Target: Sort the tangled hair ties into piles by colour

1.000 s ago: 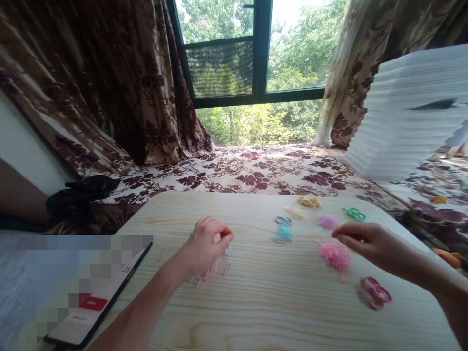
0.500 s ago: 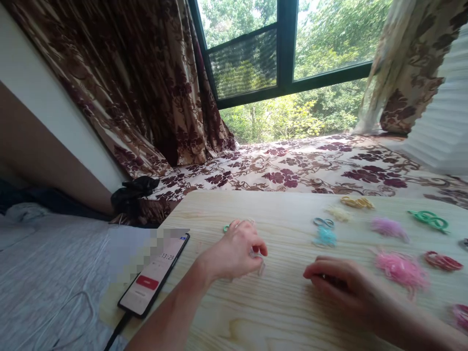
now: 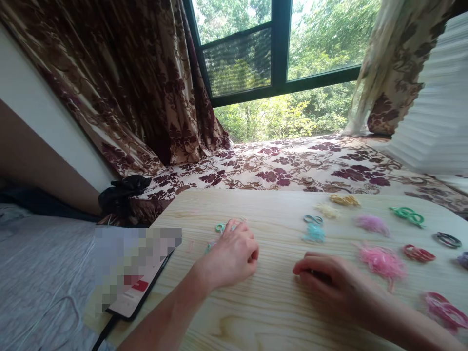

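Observation:
My left hand (image 3: 230,256) rests on the pale wooden table (image 3: 263,317) with its fingers curled into a loose fist; whatever they hold is hidden. A teal elastic band (image 3: 220,227) lies just beyond its knuckles. My right hand (image 3: 331,282) lies to the right with its fingers curled down against the wood. A fluffy pink pile of bands (image 3: 382,261) sits just right of it. Farther back are a blue pile (image 3: 313,234), a grey band (image 3: 313,220), a pale yellow pile (image 3: 328,210), orange bands (image 3: 344,199) and a light pink pile (image 3: 372,224).
Green bands (image 3: 407,214), red bands (image 3: 418,253), a dark band (image 3: 448,239) and magenta bands (image 3: 444,309) lie along the table's right side. A phone (image 3: 137,287) with a cable sits at the left edge. A black cloth (image 3: 122,192) lies on the flowered bedding by the window.
My right hand has come from the right side of the table to the middle and settled near my left. The view has swung left. The clear pink bands under my left hand are hidden now.

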